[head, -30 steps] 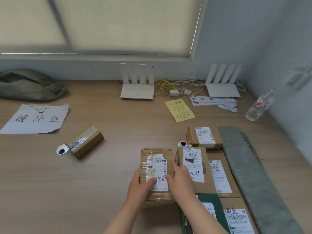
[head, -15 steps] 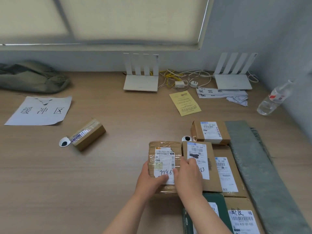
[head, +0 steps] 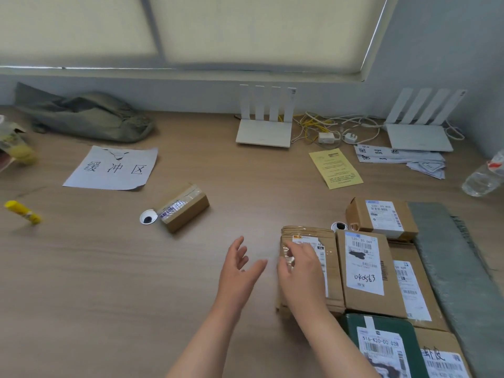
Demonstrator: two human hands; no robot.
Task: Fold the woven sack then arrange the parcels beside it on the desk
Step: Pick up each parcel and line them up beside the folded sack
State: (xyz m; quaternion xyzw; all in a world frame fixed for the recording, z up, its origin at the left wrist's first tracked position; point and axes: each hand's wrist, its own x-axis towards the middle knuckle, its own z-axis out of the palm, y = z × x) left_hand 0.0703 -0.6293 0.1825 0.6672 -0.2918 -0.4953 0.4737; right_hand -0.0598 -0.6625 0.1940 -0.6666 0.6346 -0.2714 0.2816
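Note:
The folded grey-green woven sack (head: 461, 279) lies as a long strip along the right of the desk. Several labelled cardboard parcels sit packed against its left side, among them a taped parcel (head: 327, 241), a taller box (head: 365, 268), a small box (head: 381, 218) behind them and a dark green parcel (head: 381, 342) in front. My right hand (head: 300, 271) rests on the taped parcel, fingers loosely bent. My left hand (head: 240, 268) hovers open over bare desk, left of that parcel. One small taped parcel (head: 184, 207) lies alone at mid-desk.
A crumpled olive bag (head: 84, 115) lies at back left, a paper sign (head: 114, 167) in front of it. Two white routers (head: 264, 126) (head: 420, 129), cables, a yellow slip (head: 335, 167) and papers line the back. A water bottle (head: 482, 178) lies at right; a yellow object (head: 23, 211) at left.
My left hand has let go of the taped parcel and moved left, opening over the desk. My right hand stays on the parcel. The view has swung left.

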